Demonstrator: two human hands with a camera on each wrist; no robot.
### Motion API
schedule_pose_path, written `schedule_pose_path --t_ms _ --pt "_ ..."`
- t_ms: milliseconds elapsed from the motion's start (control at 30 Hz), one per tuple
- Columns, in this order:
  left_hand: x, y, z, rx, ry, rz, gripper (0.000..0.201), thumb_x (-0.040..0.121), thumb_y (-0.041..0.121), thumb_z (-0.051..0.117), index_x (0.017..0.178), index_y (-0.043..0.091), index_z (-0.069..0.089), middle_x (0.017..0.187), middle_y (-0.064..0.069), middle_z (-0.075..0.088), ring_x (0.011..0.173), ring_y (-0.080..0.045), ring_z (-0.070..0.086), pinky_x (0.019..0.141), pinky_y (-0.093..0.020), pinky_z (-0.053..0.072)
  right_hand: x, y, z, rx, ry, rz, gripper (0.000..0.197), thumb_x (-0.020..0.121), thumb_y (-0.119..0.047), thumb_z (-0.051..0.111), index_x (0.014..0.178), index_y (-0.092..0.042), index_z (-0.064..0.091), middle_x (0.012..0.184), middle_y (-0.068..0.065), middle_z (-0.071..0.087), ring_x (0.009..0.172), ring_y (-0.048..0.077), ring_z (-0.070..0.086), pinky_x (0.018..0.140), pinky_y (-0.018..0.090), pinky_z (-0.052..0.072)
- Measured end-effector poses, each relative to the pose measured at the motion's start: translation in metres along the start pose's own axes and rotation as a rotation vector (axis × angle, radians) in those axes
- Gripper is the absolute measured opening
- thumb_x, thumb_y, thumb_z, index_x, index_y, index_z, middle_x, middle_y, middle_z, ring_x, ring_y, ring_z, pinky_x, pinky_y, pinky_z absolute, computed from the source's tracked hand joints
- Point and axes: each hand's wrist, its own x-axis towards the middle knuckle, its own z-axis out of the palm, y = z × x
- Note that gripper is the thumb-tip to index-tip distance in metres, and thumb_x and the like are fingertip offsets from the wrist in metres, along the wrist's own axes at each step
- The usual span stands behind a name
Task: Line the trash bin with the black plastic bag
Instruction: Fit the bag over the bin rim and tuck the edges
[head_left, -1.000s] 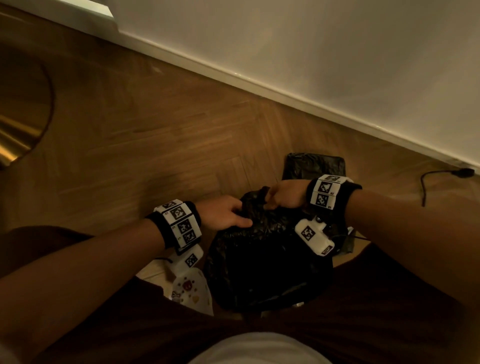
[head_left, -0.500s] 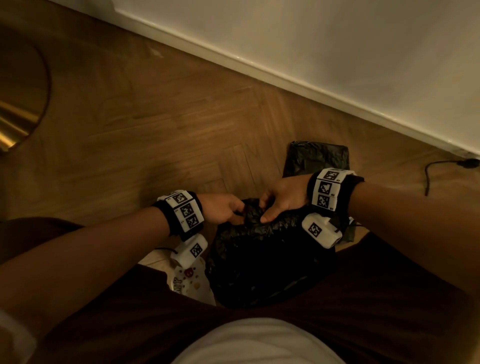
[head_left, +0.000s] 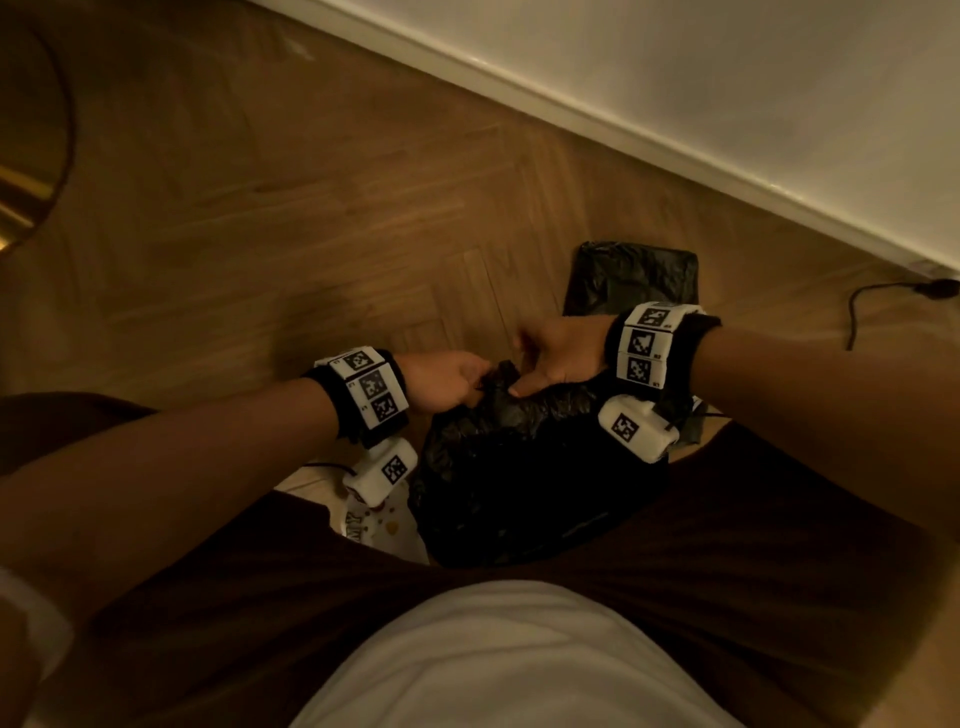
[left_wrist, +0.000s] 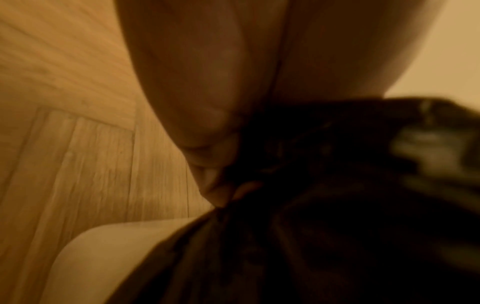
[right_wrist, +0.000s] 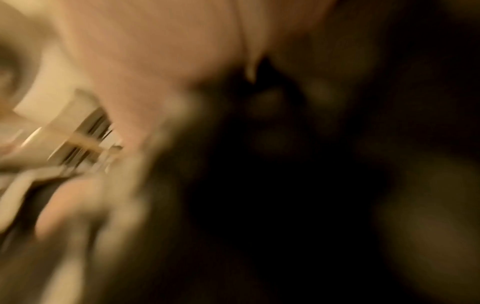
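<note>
A crumpled black plastic bag (head_left: 514, 467) hangs between my knees, its top gathered at my hands. My left hand (head_left: 452, 384) pinches the bag's top edge from the left; the left wrist view shows its fingers (left_wrist: 207, 156) curled against the black plastic (left_wrist: 337, 205). From the right, my right hand (head_left: 550, 358) grips the same gathered edge, thumb down on the plastic. The right wrist view is blurred: only the palm and dark bag (right_wrist: 285, 185) show. A white bin (head_left: 382, 525) with small printed pictures peeks out beneath the left wrist, mostly hidden by the bag.
A folded stack of black bags (head_left: 631, 275) lies on the wooden floor just beyond my right hand. A black cable (head_left: 878, 296) runs along the white skirting board (head_left: 623, 124) at the right. A round brass-coloured object (head_left: 26, 171) sits at the far left.
Both hands have drawn together and lifted at the bag's top edge, from spread on the bag to pinching the gathered plastic. The view has shifted slightly.
</note>
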Motion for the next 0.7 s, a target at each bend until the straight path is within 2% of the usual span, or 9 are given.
schedule_pose_path --t_ms 100,167,200,267,300,400,533,633,700 --pt "0.0 0.0 -0.003 0.131 0.017 -0.052 0.012 0.087 -0.004 0.05 0.088 -0.008 0.061 0.09 -0.022 0.063 0.081 -0.027 0.054 0.076 -0.044 0.046 -0.004 -0.004 -0.008 -0.081 0.112 -0.087 0.034 0.081 -0.051 0.073 0.082 -0.025 0.051 0.079 -0.006 0.056 0.07 0.011 0.05 0.062 0.023 0.04" --pt "-0.002 0.007 -0.004 0.168 0.039 -0.087 0.024 0.091 -0.004 0.046 0.074 0.004 0.06 0.077 -0.011 0.057 0.072 -0.024 0.05 0.068 -0.035 0.042 -0.015 -0.01 -0.022 -0.126 0.043 -0.076 0.031 0.088 -0.048 0.067 0.075 -0.021 0.06 0.071 -0.007 0.062 0.066 0.009 0.055 0.065 0.024 0.043" --pt "-0.001 0.009 -0.004 0.199 0.049 -0.097 0.025 0.093 -0.002 0.043 0.08 0.003 0.064 0.08 -0.008 0.059 0.074 -0.023 0.051 0.068 -0.032 0.045 -0.022 -0.013 -0.03 -0.137 -0.026 -0.05 0.028 0.091 -0.047 0.065 0.074 -0.024 0.063 0.068 -0.014 0.065 0.066 0.003 0.058 0.068 0.019 0.045" --pt "0.002 0.01 -0.002 0.241 0.042 -0.1 0.027 0.096 0.001 0.04 0.102 -0.006 0.066 0.097 -0.009 0.063 0.088 -0.022 0.055 0.085 -0.034 0.05 -0.031 -0.011 -0.041 -0.143 -0.181 0.002 0.016 0.088 -0.05 0.066 0.088 -0.034 0.07 0.085 -0.02 0.072 0.084 -0.004 0.064 0.084 0.016 0.048" --pt "0.004 0.009 0.0 0.216 0.022 -0.097 0.028 0.097 0.001 0.039 0.105 -0.008 0.065 0.102 -0.011 0.063 0.091 -0.023 0.055 0.095 -0.039 0.048 -0.032 -0.01 -0.044 -0.197 -0.232 0.022 0.023 0.086 -0.052 0.068 0.102 -0.035 0.072 0.101 -0.017 0.073 0.099 0.002 0.065 0.095 0.023 0.049" --pt "0.005 0.008 0.003 0.11 -0.019 -0.06 0.028 0.099 0.0 0.038 0.106 -0.01 0.063 0.106 -0.014 0.063 0.093 -0.023 0.056 0.098 -0.043 0.047 -0.03 -0.008 -0.04 -0.323 -0.313 0.022 0.042 0.088 -0.038 0.071 0.129 -0.032 0.063 0.124 -0.011 0.065 0.118 0.011 0.058 0.11 0.034 0.041" --pt "0.005 0.01 0.002 -0.12 -0.035 0.034 0.022 0.094 -0.008 0.045 0.108 -0.006 0.062 0.098 -0.006 0.068 0.084 -0.008 0.065 0.083 -0.02 0.053 -0.024 0.0 -0.026 -0.161 -0.224 -0.002 0.038 0.084 -0.026 0.076 0.117 -0.038 0.064 0.099 -0.016 0.065 0.095 0.007 0.064 0.1 0.032 0.051" --pt "0.003 0.012 0.001 -0.193 -0.023 0.088 0.023 0.085 -0.004 0.054 0.103 0.006 0.065 0.094 0.004 0.073 0.088 -0.009 0.068 0.085 -0.024 0.054 -0.018 0.005 -0.016 -0.064 -0.11 -0.062 0.032 0.079 -0.017 0.078 0.101 -0.03 0.059 0.1 0.002 0.068 0.086 0.02 0.065 0.081 0.034 0.057" --pt "0.003 0.013 0.001 -0.144 0.037 0.122 0.029 0.084 -0.011 0.052 0.104 0.006 0.065 0.099 -0.003 0.071 0.092 -0.012 0.067 0.088 -0.028 0.054 -0.019 0.007 -0.012 0.045 -0.086 -0.075 0.025 0.082 -0.007 0.073 0.096 -0.019 0.056 0.081 -0.002 0.065 0.071 0.016 0.058 0.065 0.029 0.052"
